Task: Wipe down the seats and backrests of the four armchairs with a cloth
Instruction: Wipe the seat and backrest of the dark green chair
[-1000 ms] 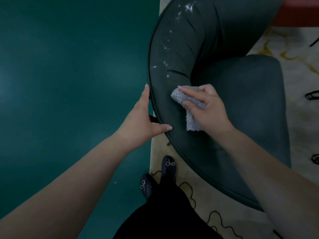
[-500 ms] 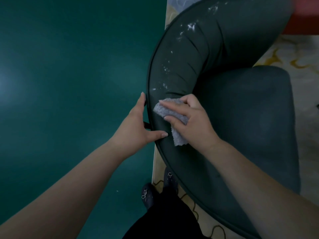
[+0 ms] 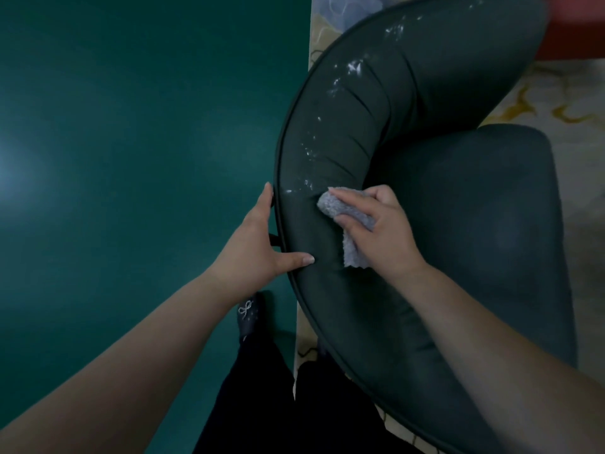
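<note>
Armchair (image 3: 425,208), dark green, fills the right side of the view, seen from above and behind. Its round backrest (image 3: 334,103) curves around the seat (image 3: 484,217). White shiny spots dot the top of the backrest.

A gray fluffy cloth (image 3: 347,221) lies on the backrest, near the outer edge. The right hand (image 3: 379,231) presses it down. The fingers and thumb curl over the cloth and hold it, and a corner of the cloth sticks out below the hand.

The left hand (image 3: 258,240) grips the rim of the backrest just beside the cloth. Its thumb lies on the top of the backrest, and its fingers reach down along the outside of the rim.

A green floor (image 3: 131,158) is on the left. A pale rug (image 3: 563,93) with yellow lines lies under the chair. A dark shoe (image 3: 248,316) with a little bow stands on the floor below the left hand.
</note>
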